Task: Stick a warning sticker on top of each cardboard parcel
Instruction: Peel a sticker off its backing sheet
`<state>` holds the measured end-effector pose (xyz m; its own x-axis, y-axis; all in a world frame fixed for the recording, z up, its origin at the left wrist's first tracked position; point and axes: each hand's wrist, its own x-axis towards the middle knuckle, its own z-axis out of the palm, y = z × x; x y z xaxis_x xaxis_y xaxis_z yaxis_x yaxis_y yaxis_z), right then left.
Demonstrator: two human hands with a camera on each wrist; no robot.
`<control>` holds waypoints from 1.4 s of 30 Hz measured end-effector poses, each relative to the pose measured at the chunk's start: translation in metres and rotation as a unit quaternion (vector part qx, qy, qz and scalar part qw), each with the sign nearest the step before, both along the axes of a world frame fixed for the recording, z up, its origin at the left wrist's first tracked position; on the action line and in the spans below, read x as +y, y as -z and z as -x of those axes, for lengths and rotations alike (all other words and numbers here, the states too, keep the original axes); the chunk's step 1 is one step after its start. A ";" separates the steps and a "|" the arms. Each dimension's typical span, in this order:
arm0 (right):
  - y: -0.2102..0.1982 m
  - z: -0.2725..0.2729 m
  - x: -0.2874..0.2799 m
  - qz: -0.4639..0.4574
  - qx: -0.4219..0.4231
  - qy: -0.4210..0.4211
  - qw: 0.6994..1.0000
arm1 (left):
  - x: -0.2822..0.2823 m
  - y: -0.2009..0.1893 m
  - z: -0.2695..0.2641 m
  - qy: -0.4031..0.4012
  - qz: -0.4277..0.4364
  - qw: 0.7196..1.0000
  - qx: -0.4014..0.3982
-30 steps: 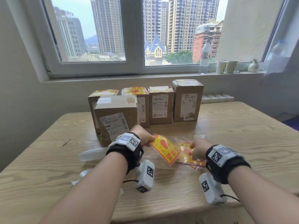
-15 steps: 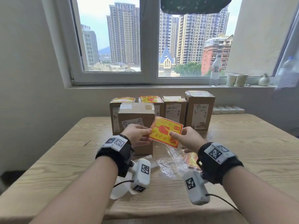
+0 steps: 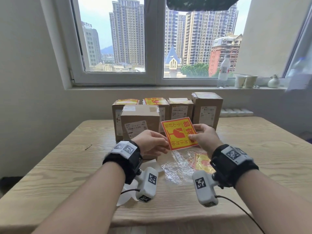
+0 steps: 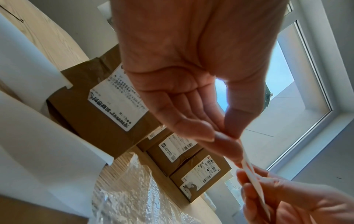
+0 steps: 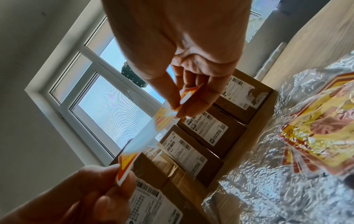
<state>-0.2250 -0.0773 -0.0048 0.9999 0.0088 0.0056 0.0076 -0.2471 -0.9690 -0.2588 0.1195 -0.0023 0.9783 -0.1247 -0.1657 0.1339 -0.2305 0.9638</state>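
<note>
step: peeling backing | warning sticker (image 3: 179, 133) held above table, right of near parcel (image 3: 140, 123) | left hand (image 3: 151, 142) and right hand (image 3: 205, 137) pinch its edges | next: separate liner, press onto bare near parcel top

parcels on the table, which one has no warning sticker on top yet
The front parcel, standing alone ahead of the back row nearest the left hand. Its top shows only brown tape and a small white label; the four behind carry stickers.
</note>
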 end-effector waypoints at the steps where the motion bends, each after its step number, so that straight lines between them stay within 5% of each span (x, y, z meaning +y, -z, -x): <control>1: 0.001 0.000 -0.001 0.001 0.000 -0.002 1.000 | -0.001 0.000 0.000 0.002 0.001 1.000 0.001; 21: 0.011 -0.006 -0.015 -0.006 0.023 0.025 0.999 | -0.016 0.009 -0.003 0.055 0.024 0.998 0.036; 26: 0.018 -0.009 -0.016 -0.008 0.030 0.037 0.999 | 0.008 0.012 -0.009 0.000 -0.030 0.999 0.011; 31: 0.021 -0.013 -0.009 -0.034 0.040 0.031 0.998 | 0.009 0.013 -0.009 0.053 -0.034 0.995 0.078; 42: 0.024 -0.011 -0.010 -0.032 0.044 0.032 0.998 | -0.010 0.021 -0.013 0.078 -0.001 0.995 0.067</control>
<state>-0.2135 -0.0872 -0.0292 0.9951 -0.0522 -0.0839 -0.0921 -0.1822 -0.9789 -0.2462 0.1092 -0.0236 0.9158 -0.2728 -0.2947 0.2244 -0.2608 0.9390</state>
